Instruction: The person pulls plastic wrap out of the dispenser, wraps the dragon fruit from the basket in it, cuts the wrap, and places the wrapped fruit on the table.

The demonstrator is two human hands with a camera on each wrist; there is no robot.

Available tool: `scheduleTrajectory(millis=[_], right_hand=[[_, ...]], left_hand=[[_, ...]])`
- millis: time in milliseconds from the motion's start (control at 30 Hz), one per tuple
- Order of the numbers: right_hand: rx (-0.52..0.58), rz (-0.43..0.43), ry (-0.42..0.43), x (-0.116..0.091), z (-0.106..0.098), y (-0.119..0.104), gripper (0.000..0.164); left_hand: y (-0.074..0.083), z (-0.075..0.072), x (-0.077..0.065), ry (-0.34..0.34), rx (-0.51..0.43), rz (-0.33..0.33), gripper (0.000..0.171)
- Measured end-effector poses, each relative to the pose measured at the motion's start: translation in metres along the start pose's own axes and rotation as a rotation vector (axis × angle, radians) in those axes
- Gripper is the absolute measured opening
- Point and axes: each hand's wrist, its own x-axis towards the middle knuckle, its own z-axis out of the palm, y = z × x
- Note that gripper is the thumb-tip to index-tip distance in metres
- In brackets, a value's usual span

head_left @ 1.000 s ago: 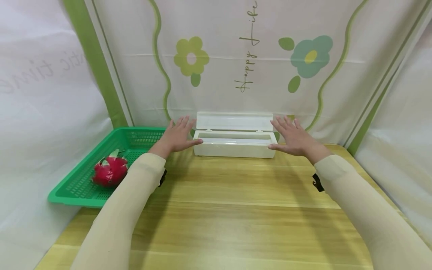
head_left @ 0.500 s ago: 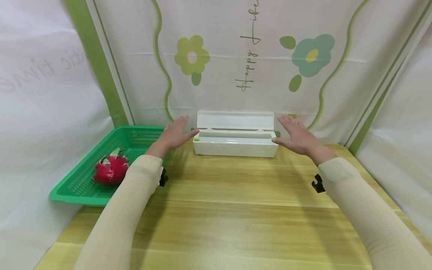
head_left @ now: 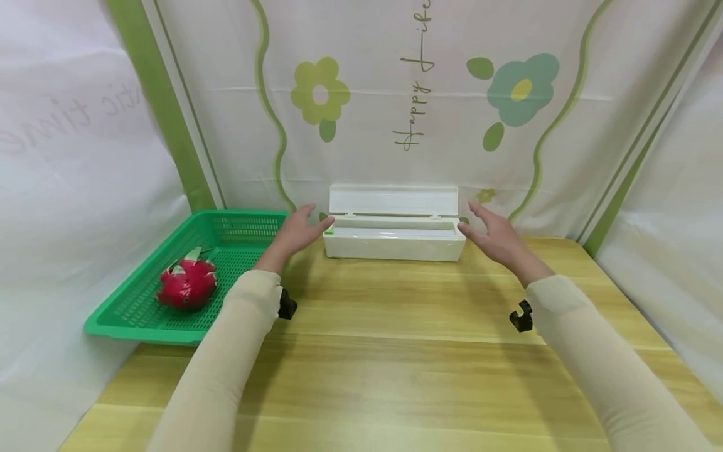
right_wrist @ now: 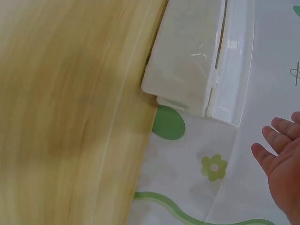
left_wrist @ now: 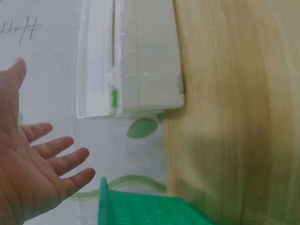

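Okay, your left hand and right hand, both spread, empty, flanking one white box, one lid raised, mid-frame, one green basket frame left, one dragon fruit inside.

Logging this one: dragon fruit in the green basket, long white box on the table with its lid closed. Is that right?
Not the lid: the head view shows it open behind the white box. The dragon fruit is in the green basket, as noted.
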Motion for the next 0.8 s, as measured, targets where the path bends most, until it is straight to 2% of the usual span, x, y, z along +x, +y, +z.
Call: scheduleTrajectory(millis=[167,433,600,800], right_hand=[[0.079,0.007,0.064,-0.002,0.014,0.006,0.073],[0.194,0.028,0.125,-0.005,0.036,0.012,0.067],[0.220,0.096,0.157,-0.008,0.046,0.014,0.068],[0.281,0.223,0.223,-0.010,0.059,0.020,0.069]], left_hand=[[-0.003,0.013,-0.001,0.044,-0.073,-0.059,0.087],[-0.014,0.034,0.002,0.137,-0.173,-0.088,0.072],[-0.018,0.045,-0.001,0.163,-0.208,-0.127,0.068],[-0.020,0.056,-0.004,0.164,-0.302,-0.169,0.065]])
